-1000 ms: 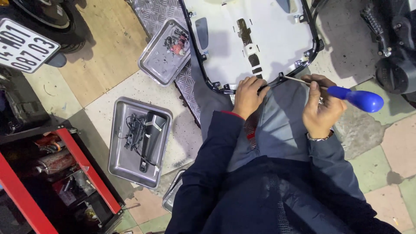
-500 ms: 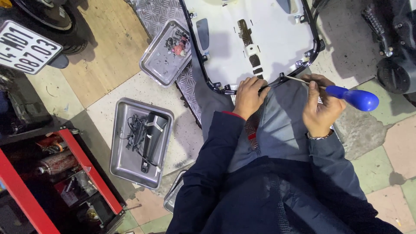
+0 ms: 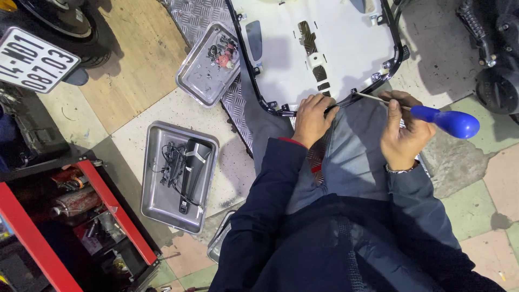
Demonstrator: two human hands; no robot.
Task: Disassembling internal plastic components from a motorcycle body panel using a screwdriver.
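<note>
- The white scooter body panel [image 3: 330,48] lies flat on the floor ahead of us, inner side up, on a strip of ridged metal plate [image 3: 203,16]; its black edge trim [image 3: 246,59] runs round the rim, and the near edge sits just past our knees.
- Our right hand [image 3: 403,132] holds a screwdriver with a blue handle [image 3: 448,120]: the fingers are wrapped round the shaft just ahead of the handle, and the thin shaft reaches left to a fixing point on the near edge of the panel.
- Our left hand [image 3: 311,120] rests on that same near edge, fingers curled down onto the trim beside the screwdriver tip; whether it grips anything small we cannot tell.
- We judge the work to be well along: the panel is already off the machine and on the floor, and loose parts are sorted into trays, yet a fixing on the near rim is not yet dealt with.
- The nearer steel tray [image 3: 179,170], to our left on the floor, holds a black moulded part and a tangle of dark wiring; the farther steel tray [image 3: 212,65], touching the ridged plate, holds small screws and a red piece.
- Further left stands a red tool trolley [image 3: 116,208] with tools in it; a scooter wheel and number plate [image 3: 33,60] show at the top left.
</note>
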